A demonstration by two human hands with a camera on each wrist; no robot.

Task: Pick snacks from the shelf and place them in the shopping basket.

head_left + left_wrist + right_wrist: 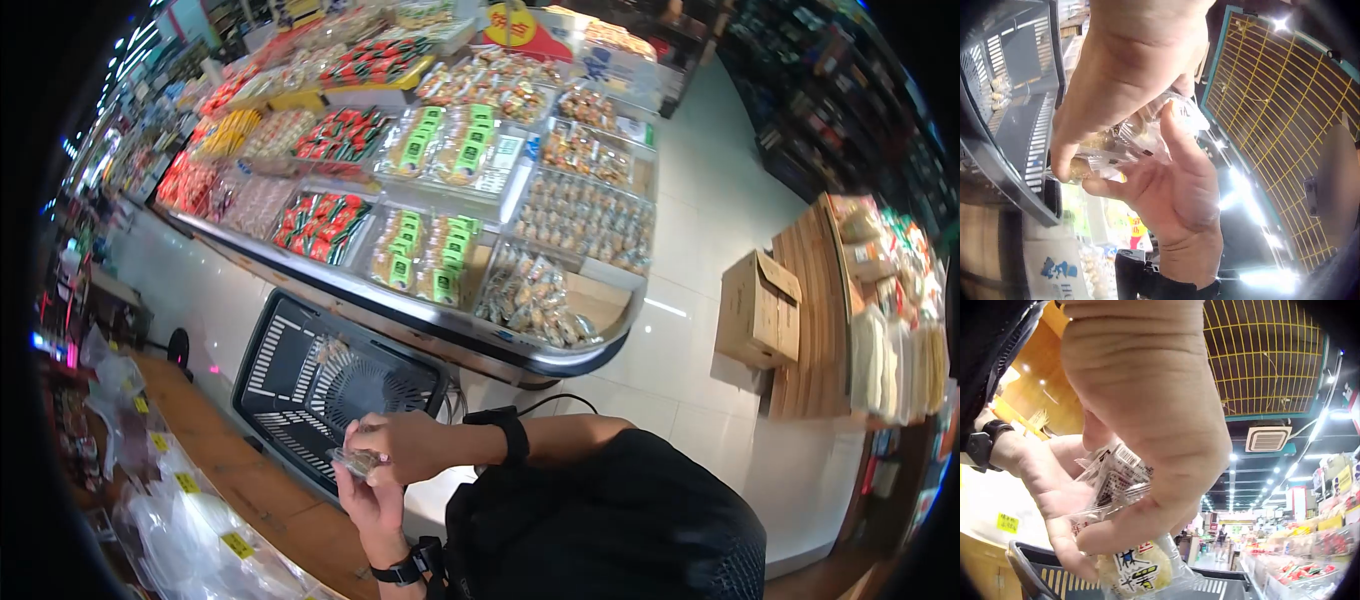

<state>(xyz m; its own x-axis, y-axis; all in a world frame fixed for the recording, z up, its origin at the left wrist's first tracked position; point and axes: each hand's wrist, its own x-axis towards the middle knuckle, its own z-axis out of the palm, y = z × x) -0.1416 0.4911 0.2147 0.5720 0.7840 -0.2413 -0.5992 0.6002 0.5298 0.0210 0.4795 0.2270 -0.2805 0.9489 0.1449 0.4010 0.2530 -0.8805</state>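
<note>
Small clear-wrapped snack packets (1141, 569) are held between my two hands, above the shopping basket (340, 385). One wrapper has large dark printed characters and a pale round snack inside; another packet (1124, 467) shows a barcode. From above, my right hand (418, 445) grips them, its fingers curled down over the plastic. Beneath them is my left hand (375, 505), palm upward, thumb (1179, 134) against the wrappers and fingers bent in at the other side. A few small packets (330, 348) lie inside the grey basket.
Ahead stands a long display stand with bins of wrapped snacks (325, 228), including green-labelled packs (400, 250) and brown packets (540, 290). A cardboard box (757, 310) and wooden stand (825, 300) are at right. A wooden counter (220, 460) with plastic bags runs along the left.
</note>
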